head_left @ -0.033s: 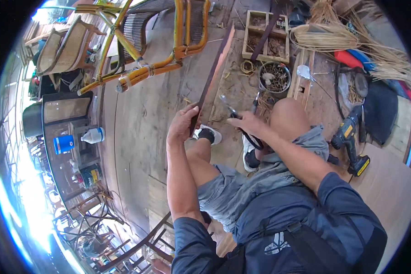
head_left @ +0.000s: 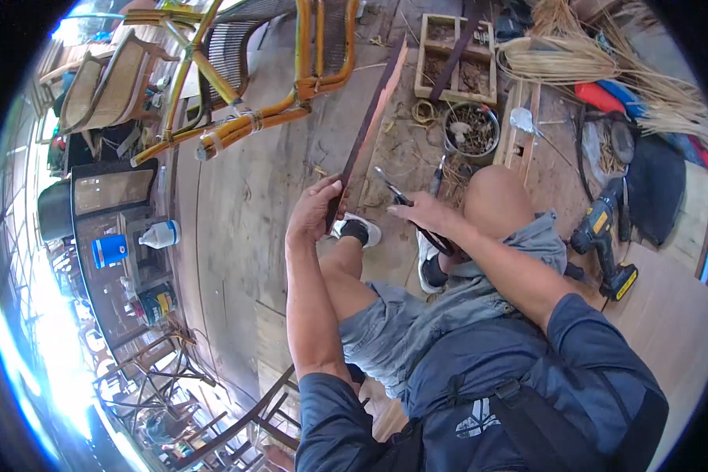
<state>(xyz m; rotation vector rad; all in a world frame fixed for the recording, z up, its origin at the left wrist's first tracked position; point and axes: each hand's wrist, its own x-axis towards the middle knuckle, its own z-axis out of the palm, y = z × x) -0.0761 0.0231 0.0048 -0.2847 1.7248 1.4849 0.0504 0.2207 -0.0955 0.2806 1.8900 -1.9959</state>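
Observation:
A long dark strip (head_left: 367, 124), pinkish along its right edge, slants up and away from my left hand (head_left: 315, 208). The fingers of that hand are closed around its near end. My right hand (head_left: 426, 214) grips a pair of scissors (head_left: 400, 195) with dark handles. Their blades point up and left toward the strip, a short gap away from it. Below the hand, part of the black handle loop shows. Between my shoes and the tin lies a tool with a dark handle (head_left: 439, 173).
A round tin (head_left: 492, 145) of scraps stands by my right knee, below a divided wooden box (head_left: 489, 96). Cane bundles (head_left: 558, 61) lie at the far right, a cordless drill (head_left: 602, 228) nearer. An upturned bamboo chair frame (head_left: 291, 102) stands far left; bottles (head_left: 160, 234) sit left.
The scissors' tips have shifted slightly left. My left hand and the strip stay almost in place.

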